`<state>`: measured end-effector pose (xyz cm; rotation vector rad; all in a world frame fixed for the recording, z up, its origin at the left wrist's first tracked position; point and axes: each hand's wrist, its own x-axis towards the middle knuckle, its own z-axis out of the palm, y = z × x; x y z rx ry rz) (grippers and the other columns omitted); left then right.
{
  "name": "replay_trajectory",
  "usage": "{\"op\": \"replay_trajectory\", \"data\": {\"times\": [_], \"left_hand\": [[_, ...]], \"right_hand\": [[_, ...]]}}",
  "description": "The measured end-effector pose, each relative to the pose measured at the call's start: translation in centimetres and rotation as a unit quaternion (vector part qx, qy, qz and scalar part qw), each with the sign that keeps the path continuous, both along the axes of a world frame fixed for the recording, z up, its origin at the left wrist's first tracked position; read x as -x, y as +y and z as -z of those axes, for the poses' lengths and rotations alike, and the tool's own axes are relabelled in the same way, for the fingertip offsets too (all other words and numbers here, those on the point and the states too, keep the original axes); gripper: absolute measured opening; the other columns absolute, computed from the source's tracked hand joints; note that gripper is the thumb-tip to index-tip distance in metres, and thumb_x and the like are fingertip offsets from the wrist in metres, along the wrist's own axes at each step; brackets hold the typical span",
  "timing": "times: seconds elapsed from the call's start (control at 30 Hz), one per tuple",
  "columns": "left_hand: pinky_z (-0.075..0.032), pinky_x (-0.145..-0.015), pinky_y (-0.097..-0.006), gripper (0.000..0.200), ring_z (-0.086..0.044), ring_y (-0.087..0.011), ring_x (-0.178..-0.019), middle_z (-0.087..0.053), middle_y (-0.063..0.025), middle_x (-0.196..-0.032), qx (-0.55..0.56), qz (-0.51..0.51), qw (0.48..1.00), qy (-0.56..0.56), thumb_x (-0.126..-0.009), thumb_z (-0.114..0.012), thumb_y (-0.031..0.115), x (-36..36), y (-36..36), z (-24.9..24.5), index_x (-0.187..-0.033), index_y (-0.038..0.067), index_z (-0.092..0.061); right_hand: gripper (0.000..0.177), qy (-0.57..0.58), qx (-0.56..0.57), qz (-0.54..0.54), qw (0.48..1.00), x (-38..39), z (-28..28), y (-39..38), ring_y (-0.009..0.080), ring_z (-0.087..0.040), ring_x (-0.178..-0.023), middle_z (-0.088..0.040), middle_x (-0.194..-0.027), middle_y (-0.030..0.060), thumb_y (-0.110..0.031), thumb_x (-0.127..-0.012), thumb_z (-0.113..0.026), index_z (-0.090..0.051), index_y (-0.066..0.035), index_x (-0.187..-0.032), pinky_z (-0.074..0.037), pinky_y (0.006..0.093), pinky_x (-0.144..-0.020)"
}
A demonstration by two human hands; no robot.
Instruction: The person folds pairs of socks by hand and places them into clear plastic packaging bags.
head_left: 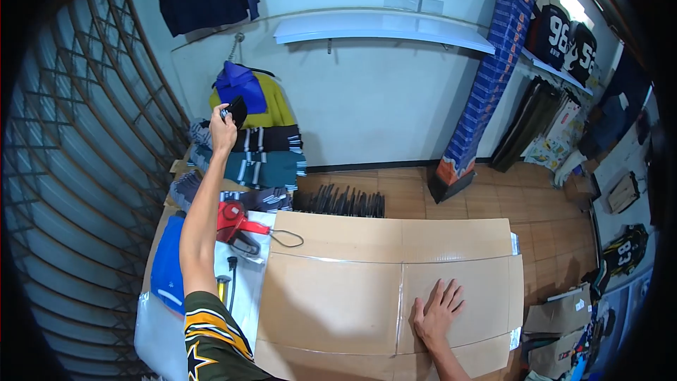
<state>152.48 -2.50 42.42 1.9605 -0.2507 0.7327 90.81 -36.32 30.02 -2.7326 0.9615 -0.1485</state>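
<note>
My left hand (pixel 223 131) is raised at the end of an outstretched arm, its fingers closed round a small black object (pixel 238 111) with a metallic bit near the thumb. I cannot make out its kind. Behind it hang a blue cloth (pixel 247 85) and a yellow-green garment (pixel 271 102). My right hand (pixel 438 314) lies flat with fingers spread on a large unfolded cardboard sheet (pixel 331 303), right of its middle crease. Beside my left forearm is a red hand tool (pixel 236 222) with a looped strap that reaches over the cardboard's edge.
Folded garments (pixel 268 168) are stacked beyond the table. A blue item (pixel 168 264) lies left of my arm. A metal lattice gate (pixel 92 134) runs along the left. A white shelf (pixel 381 30), a wrapped column (pixel 486 77) and clothes line the walls. Several dark hangers (pixel 342 202) stand behind the cardboard.
</note>
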Motion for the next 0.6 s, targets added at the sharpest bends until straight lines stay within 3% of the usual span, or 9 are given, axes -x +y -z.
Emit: {"op": "replay_trajectory", "data": {"times": [0.07,0.13,0.2,0.23,0.4,0.6], "left_hand": [[-0.059,-0.074,-0.0329,0.027,-0.07,-0.0183,-0.077,-0.068,-0.013,-0.094,-0.036,-0.017,0.999,-0.025,-0.098,-0.055,0.003,1.5,1.5,-3.0,-0.125,0.001,-0.061],[-0.062,-0.076,-0.0311,0.025,-0.066,-0.0146,-0.079,-0.064,-0.0088,-0.092,0.0,-0.001,1.0,-0.019,-0.1,-0.054,0.002,3.2,2.9,-5.8,-0.123,0.0,-0.062],[-0.063,-0.078,-0.0305,0.024,-0.064,-0.0122,-0.083,-0.061,-0.0067,-0.092,0.021,-0.012,0.999,-0.027,-0.102,-0.055,0.004,5.4,3.6,-8.5,-0.124,0.0,-0.062],[-0.061,-0.071,-0.0308,0.024,-0.071,-0.017,-0.078,-0.068,-0.0124,-0.093,0.026,-0.002,0.998,-0.055,-0.101,-0.057,0.006,5.8,4.4,-9.3,-0.124,0.0,-0.063],[-0.062,-0.076,-0.0297,0.025,-0.068,-0.014,-0.083,-0.067,-0.01,-0.096,0.027,0.023,0.998,-0.058,-0.103,-0.056,0.006,13.0,4.4,-14.4,-0.126,0.0,-0.062],[-0.062,-0.083,-0.0276,0.027,-0.058,-0.0072,-0.086,-0.06,-0.0019,-0.096,0.048,0.072,0.996,-0.029,-0.106,-0.055,0.009,22.4,2.4,-15.4,-0.132,0.002,-0.06]], "right_hand": [[0.083,-0.005,0.003,0.0,1.0,0.0,0.0,0.0,0.0553,-0.007,-0.152,-0.016,-0.165,0.0331,-0.047,-0.093,-0.059,-0.033,0.0,-0.157,-0.005,0.0735,-0.116],[0.083,-0.014,0.002,-0.003,1.0,0.1,-0.2,0.0,0.0552,-0.008,-0.152,-0.017,-0.165,0.033,-0.048,-0.093,-0.059,-0.033,0.0,-0.157,-0.005,0.0736,-0.116],[0.083,-0.022,-0.001,-0.006,1.0,0.2,0.0,-0.2,0.0551,-0.009,-0.152,-0.018,-0.164,0.033,-0.048,-0.093,-0.059,-0.033,-0.001,-0.157,-0.006,0.0737,-0.116],[0.084,-0.018,0.004,-0.008,1.0,0.2,0.4,-0.3,0.0543,-0.009,-0.152,-0.018,-0.165,0.0321,-0.049,-0.093,-0.058,-0.032,-0.001,-0.158,-0.006,0.073,-0.117],[0.085,-0.031,-0.007,-0.015,0.999,0.4,0.8,-0.5,0.053,-0.01,-0.153,-0.02,-0.165,0.0305,-0.052,-0.093,-0.058,-0.033,-0.002,-0.157,-0.008,0.0723,-0.118],[0.081,-0.083,0.015,-0.045,0.995,0.8,1.9,-1.0,0.0534,-0.015,-0.152,-0.026,-0.163,0.0302,-0.053,-0.091,-0.059,-0.043,-0.003,-0.153,-0.01,0.0747,-0.116]]}}
